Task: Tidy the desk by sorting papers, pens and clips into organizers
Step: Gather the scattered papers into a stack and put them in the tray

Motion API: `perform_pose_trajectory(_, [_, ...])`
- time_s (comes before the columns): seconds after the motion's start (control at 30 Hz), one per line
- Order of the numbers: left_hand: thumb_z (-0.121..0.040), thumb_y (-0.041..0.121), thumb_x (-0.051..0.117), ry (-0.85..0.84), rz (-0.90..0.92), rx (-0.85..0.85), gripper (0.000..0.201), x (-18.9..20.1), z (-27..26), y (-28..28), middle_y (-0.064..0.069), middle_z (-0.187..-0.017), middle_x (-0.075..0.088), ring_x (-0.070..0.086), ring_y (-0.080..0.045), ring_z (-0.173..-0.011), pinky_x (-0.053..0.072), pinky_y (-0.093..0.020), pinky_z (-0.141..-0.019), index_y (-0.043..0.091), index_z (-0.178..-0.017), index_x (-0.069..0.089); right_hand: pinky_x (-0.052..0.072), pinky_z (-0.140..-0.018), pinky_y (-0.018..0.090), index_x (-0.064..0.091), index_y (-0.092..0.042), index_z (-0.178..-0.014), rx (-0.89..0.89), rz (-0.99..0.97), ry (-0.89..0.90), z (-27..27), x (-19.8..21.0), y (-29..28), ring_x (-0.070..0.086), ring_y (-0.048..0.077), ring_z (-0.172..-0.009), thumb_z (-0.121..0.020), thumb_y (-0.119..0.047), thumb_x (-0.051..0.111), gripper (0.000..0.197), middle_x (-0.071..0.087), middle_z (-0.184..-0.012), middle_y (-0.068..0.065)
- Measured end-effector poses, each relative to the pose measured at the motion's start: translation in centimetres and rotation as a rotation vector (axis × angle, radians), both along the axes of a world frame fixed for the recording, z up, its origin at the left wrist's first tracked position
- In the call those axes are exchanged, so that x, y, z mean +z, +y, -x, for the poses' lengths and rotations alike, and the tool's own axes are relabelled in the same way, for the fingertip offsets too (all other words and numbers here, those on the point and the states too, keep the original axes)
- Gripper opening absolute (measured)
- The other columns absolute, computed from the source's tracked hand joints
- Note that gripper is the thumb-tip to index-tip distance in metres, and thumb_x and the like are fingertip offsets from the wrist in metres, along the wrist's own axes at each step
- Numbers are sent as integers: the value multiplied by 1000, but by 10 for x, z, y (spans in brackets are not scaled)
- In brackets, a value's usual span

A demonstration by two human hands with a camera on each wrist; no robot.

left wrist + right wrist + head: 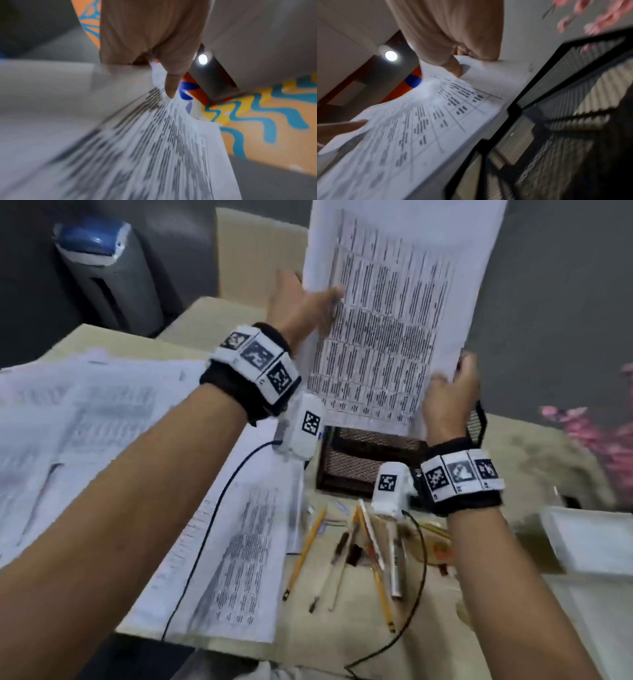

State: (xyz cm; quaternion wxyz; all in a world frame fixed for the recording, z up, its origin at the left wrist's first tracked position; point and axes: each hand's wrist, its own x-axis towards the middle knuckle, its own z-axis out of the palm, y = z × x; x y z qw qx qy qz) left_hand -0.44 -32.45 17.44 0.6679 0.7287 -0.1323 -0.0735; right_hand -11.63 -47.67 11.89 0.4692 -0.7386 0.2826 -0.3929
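Note:
A printed sheet of paper with a table of text stands upright in the air above a black mesh organizer. My left hand pinches its left edge, thumb on the printed side. My right hand grips its lower right edge. The left wrist view shows my left hand's thumb pressed on the paper. In the right wrist view my right hand's thumb lies on the paper, with the mesh organizer just beside it. Several pens and pencils lie on the desk below.
More printed papers are spread over the left of the desk, one sheet near the front. A dark binder clip lies among the pens. A white tray sits at right. A grey bin and cardboard box stand behind.

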Motion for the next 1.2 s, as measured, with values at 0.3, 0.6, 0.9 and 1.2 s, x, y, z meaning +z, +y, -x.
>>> perform_pose_trajectory(0.3, [-85, -5, 48, -109, -713, -265, 36, -79, 41, -102, -18, -132, 37, 49, -34, -113, 43, -37, -92, 3, -119, 42, 48, -83, 39, 52, 1, -113, -12, 144, 637, -6, -48, -91, 58, 38, -105, -84, 0, 46, 30, 60, -114, 21])
perform_pose_trajectory(0.6, [-86, 3, 54, -491, -1091, -355, 58, -97, 42, -87, -25, -156, -6, -4, -36, -146, 9, -44, -119, -1, -138, 29, 38, -106, 37, 39, 4, -131, 22, 345, 781, -10, -61, -86, 41, 35, -125, -79, 16, 52, 55, 36, -138, 22])
perform_pose_trajectory(0.9, [-85, 25, 59, -284, -925, -3, 56, -87, -2, 91, -17, -151, 17, 14, -31, -141, 27, -41, -109, 8, -135, 39, 29, -87, 20, 55, 2, -114, 345, 442, 279, -53, -30, 93, 47, 29, -116, -81, 12, 40, 38, 48, -123, 21])
perform_pose_trajectory(1.2, [-90, 24, 55, 306, -1228, 259, 49, -161, -36, 352, -25, -141, 38, 36, -38, -131, 33, -40, -107, 4, -134, 47, 38, -103, 38, 46, -3, -130, 1057, 506, 955, -95, -147, 266, 43, 31, -125, -88, -22, 58, 48, 45, -134, 17])
